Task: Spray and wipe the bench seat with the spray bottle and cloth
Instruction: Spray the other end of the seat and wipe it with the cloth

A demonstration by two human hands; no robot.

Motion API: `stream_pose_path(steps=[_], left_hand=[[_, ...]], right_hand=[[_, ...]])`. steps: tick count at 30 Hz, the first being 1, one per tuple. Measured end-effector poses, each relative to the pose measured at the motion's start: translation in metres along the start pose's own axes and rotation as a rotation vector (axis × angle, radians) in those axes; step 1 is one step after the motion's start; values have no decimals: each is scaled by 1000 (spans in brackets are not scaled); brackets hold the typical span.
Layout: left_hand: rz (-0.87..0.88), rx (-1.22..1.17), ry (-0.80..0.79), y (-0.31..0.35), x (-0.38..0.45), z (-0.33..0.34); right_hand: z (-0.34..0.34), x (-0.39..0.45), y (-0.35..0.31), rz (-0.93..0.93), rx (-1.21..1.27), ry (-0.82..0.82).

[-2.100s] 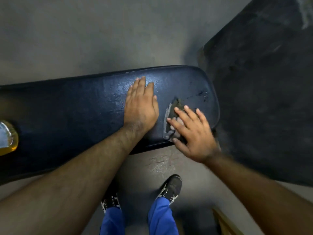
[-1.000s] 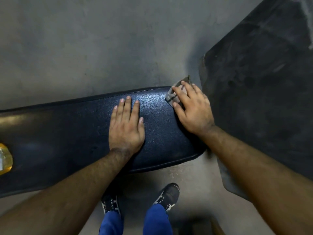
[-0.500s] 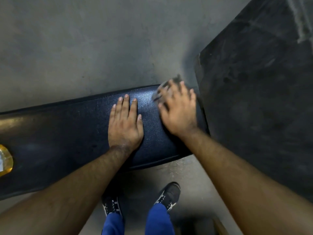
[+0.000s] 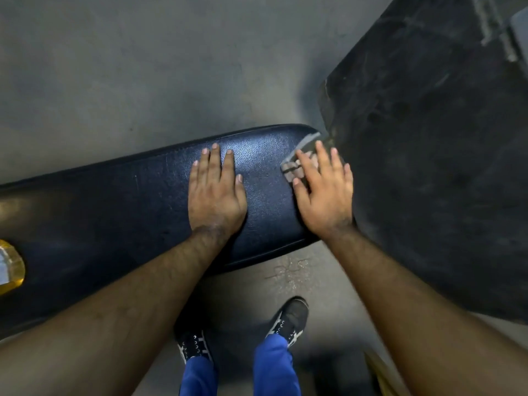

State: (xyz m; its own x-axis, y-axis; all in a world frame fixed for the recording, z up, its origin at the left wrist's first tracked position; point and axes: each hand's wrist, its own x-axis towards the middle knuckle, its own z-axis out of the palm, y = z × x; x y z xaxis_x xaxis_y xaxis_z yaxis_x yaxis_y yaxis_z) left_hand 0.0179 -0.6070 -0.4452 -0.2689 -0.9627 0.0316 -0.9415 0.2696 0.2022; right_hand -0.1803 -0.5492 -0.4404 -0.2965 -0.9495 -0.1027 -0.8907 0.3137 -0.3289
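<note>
Two bare hands flat on dark blue padded vinyl desk: left hand mid-pad, fingers together, bracing; right hand at desk's end, fingers spread, pressing grey striped cloth. Yellow-tinted spray bottle parked at desk's opposite end.

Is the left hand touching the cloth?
Apart. The head view shows bare bench seat between the left hand and the cloth.

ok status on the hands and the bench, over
Left hand flat on bench seat, empty. Right hand pressing cloth at seat's far-right end. Spray bottle at left frame edge. Nothing in the way.
</note>
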Motion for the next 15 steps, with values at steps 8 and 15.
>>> stream_pose_path(steps=[8, 15], left_hand=[[14, -113, -2, -3, 1, -4], [16, -380, 78, -40, -16, -40]], right_hand=[[7, -65, -2, -184, -46, 19], [31, -109, -64, -596, -79, -56]])
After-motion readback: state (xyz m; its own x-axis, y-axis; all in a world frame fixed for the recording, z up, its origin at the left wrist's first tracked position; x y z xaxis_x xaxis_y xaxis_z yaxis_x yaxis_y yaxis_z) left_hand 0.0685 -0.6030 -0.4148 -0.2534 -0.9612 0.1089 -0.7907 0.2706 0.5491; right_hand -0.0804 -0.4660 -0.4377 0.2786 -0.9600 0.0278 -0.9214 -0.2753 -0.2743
